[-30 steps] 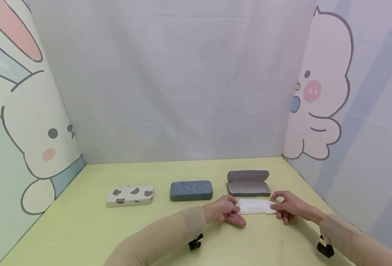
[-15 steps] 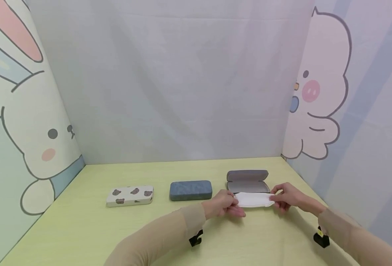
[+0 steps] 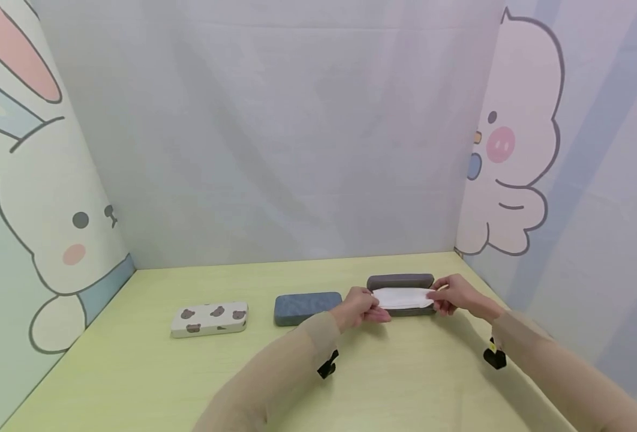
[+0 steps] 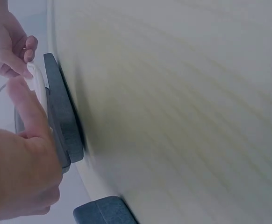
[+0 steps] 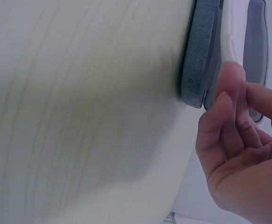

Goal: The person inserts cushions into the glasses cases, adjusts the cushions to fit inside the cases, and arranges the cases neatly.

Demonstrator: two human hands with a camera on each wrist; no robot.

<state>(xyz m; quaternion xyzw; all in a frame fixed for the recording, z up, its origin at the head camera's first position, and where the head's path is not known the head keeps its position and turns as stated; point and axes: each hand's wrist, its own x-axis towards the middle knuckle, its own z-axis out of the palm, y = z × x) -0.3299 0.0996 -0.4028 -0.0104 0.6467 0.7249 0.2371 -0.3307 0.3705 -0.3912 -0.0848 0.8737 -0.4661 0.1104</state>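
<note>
A folded white cloth (image 3: 402, 297) is stretched between both hands, just over the lower half of an open dark grey glasses case (image 3: 400, 280). My left hand (image 3: 358, 305) pinches the cloth's left end; my right hand (image 3: 455, 294) pinches its right end. In the right wrist view, the thumb and fingers of that hand meet on the end of the white cloth (image 5: 233, 32), above the case's lower half (image 5: 199, 56). The left wrist view has the cloth (image 4: 39, 86) held apart from the case base (image 4: 63, 109). Part of the case's interior is hidden behind the cloth.
Left of the open case lies a closed blue glasses case (image 3: 305, 308), close to the left forearm. Farther left is a closed white case with bear prints (image 3: 210, 319). All stand on a yellow table (image 3: 189, 384), with a grey curtain (image 3: 275, 132) behind.
Both hands have carried the white cloth up and away from me, from the table in front of the open case to over its lower half. The other two cases stay put.
</note>
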